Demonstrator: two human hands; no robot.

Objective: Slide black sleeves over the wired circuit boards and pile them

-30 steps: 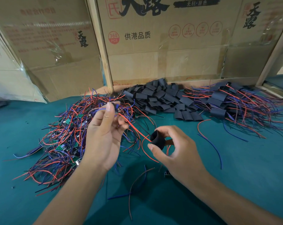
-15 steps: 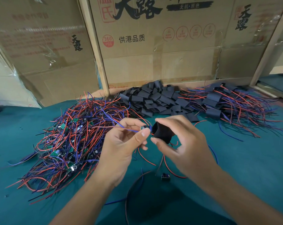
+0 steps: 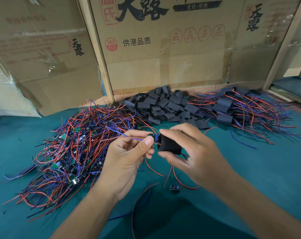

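A black sleeve [image 3: 169, 145] is held above the green desk [image 3: 267, 169] by the right hand [image 3: 194, 152], pinched between the thumb below and the fingers curled over its top, with its open end turned toward the left hand [image 3: 129, 157]. A small circuit board [image 3: 150, 136] with red and blue wires is pinched between the thumb and forefinger of the left hand, just at the mouth of the sleeve; most of the board is hidden by the fingers, so how far it has entered cannot be told. Red wire is seen hanging from under the sleeve down to the desk.

To the left, a large tangle of bare wired boards [image 3: 73, 152] is spread over the desk. A pile of empty sleeves [image 3: 165, 106] is heaped at the back in the middle, against the cardboard boxes [image 3: 163, 49]. To the right of it, a pile of sleeved boards [image 3: 236, 109] is laid with red and blue wires fanning outward. A small dark part [image 3: 174, 188] and a few loose wires [image 3: 141, 200] are lying on the desk beneath the hands.
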